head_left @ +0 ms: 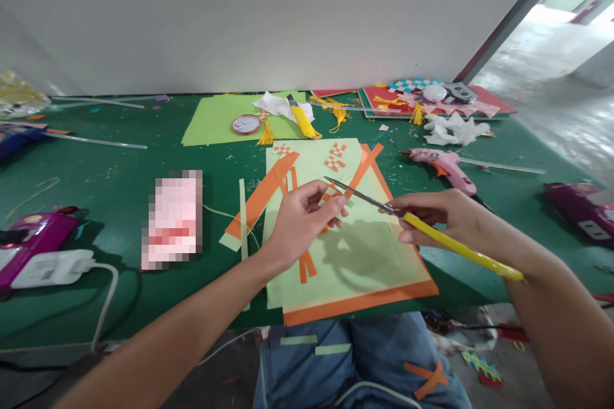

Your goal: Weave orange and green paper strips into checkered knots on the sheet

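Observation:
My left hand [307,217] is closed, thumb against fingers, on a small woven paper piece [330,192] of orange and pale green strips, partly hidden by the fingers. My right hand [439,211] grips yellow-handled tweezers [446,243]; their long metal tips reach left, close to the woven piece. I cannot tell whether the tips touch it. Beneath both hands lies a pale green paper sheet [374,268] over an orange sheet [359,308]. Loose orange strips [307,265] and small checkered woven pieces [334,156] are scattered on it.
A pink glue gun [444,166] rests at the right. Behind the sheets are a yellow utility knife [303,118], a round tin [246,124] and yellow tassels [266,133]. A blurred pink rectangle [175,217] and a purple power strip [43,246] lie left on the green table [119,185].

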Demonstrator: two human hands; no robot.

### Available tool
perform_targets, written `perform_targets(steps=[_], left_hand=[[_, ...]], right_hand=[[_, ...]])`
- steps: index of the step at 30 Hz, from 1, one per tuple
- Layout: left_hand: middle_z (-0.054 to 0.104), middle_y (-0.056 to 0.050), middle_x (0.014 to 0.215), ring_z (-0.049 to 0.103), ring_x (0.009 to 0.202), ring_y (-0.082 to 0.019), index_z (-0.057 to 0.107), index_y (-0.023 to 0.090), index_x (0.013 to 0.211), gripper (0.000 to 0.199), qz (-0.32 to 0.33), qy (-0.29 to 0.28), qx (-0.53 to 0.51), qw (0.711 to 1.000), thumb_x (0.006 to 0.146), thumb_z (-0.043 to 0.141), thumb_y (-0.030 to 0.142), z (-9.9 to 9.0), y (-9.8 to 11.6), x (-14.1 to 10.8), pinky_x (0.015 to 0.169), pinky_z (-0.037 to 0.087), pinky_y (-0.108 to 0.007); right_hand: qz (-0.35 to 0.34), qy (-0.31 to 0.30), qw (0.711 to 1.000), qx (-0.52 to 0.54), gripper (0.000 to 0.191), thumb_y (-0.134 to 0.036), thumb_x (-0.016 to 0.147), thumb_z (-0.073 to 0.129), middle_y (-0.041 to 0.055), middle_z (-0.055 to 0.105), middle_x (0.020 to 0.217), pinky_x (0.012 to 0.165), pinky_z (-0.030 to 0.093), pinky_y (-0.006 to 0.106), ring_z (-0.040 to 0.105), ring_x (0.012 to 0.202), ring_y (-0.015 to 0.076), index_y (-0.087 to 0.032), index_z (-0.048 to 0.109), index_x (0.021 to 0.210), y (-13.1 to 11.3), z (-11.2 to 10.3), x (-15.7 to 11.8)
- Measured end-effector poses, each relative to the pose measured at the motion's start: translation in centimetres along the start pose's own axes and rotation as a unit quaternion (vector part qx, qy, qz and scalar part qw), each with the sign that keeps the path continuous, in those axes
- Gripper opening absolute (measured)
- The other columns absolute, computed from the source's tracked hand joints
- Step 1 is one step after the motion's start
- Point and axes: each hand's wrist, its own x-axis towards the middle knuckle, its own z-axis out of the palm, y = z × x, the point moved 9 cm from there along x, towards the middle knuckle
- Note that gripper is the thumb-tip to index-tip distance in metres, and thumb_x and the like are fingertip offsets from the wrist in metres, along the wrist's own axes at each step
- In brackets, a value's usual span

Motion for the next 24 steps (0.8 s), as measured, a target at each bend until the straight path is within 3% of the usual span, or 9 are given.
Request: perform_targets(steps=[5, 8, 14, 19, 21, 24], left_hand=[[0.066, 0.002, 0.071, 0.061, 0.058, -0.007, 0.06, 0.016, 0.075, 0.02, 0.012, 0.0, 0.013, 1.0, 0.085, 0.067, 0.033, 0.0, 0.4, 0.0, 0.057, 0.047, -0.02], [0.067, 0.001, 0.072, 0.062, 0.058, -0.008, 0.061, 0.015, 0.075, 0.022, 0.012, 0.001, 0.014, 1.0, 0.085, 0.067, 0.034, 0.0, 0.6, 0.0, 0.057, 0.047, -0.02], [0.072, -0.005, 0.083, 0.069, 0.069, -0.015, 0.065, 0.016, 0.082, 0.026, 0.028, 0.009, -0.012, 1.0, 0.09, 0.059, 0.039, -0.1, 0.9, 0.1, 0.058, 0.047, -0.022], [0.069, -0.004, 0.085, 0.063, 0.067, -0.012, 0.07, 0.018, 0.084, 0.031, 0.033, 0.062, 0.053, 0.996, 0.091, 0.055, 0.044, -1.4, 0.9, 0.2, 0.062, 0.047, -0.024], [0.066, -0.002, 0.084, 0.056, 0.062, -0.011, 0.07, 0.019, 0.081, 0.031, 0.036, 0.092, 0.065, 0.993, 0.089, 0.058, 0.046, -2.1, 0.8, 0.3, 0.06, 0.045, -0.024], [0.063, -0.002, 0.084, 0.053, 0.063, -0.01, 0.07, 0.019, 0.081, 0.029, 0.035, 0.117, 0.046, 0.991, 0.087, 0.061, 0.046, -2.8, 0.6, 0.5, 0.06, 0.044, -0.024]], right_hand=[[0.01, 0.015, 1.0, -0.006, 0.048, -0.054, 0.072, 0.071, 0.0004, 0.058, 0.068, 0.054, 0.04, 0.025, 0.046, 0.06, 0.0128, -0.017, 0.072, 0.103, 0.4, -0.1, 0.1], [0.015, 0.033, 0.999, 0.03, 0.051, -0.055, 0.07, 0.072, 0.001, 0.058, 0.072, 0.057, 0.043, 0.025, 0.049, 0.063, 0.0134, -0.016, 0.07, 0.102, 1.0, -0.2, 0.2], [-0.014, 0.15, 0.986, 0.065, 0.056, -0.058, 0.076, 0.065, 0.0022, 0.057, 0.084, 0.061, 0.047, 0.024, 0.056, 0.072, 0.015, -0.019, 0.058, 0.116, 2.3, -2.5, -0.1], [0.038, 0.227, 0.963, -0.142, 0.058, -0.057, 0.077, 0.062, 0.0096, 0.066, 0.1, 0.073, 0.051, 0.035, 0.063, 0.083, 0.0238, -0.02, 0.056, 0.121, 3.9, -3.9, -1.6], [0.071, 0.212, 0.95, -0.216, 0.05, -0.049, 0.082, 0.057, 0.0105, 0.069, 0.104, 0.078, 0.051, 0.038, 0.065, 0.087, 0.0263, -0.02, 0.058, 0.122, 4.9, -3.2, -2.1], [0.079, 0.213, 0.931, -0.287, 0.045, -0.036, 0.085, 0.05, 0.0123, 0.066, 0.121, 0.092, 0.048, 0.043, 0.063, 0.108, 0.0304, -0.017, 0.058, 0.125, 5.9, -2.0, -2.8]])
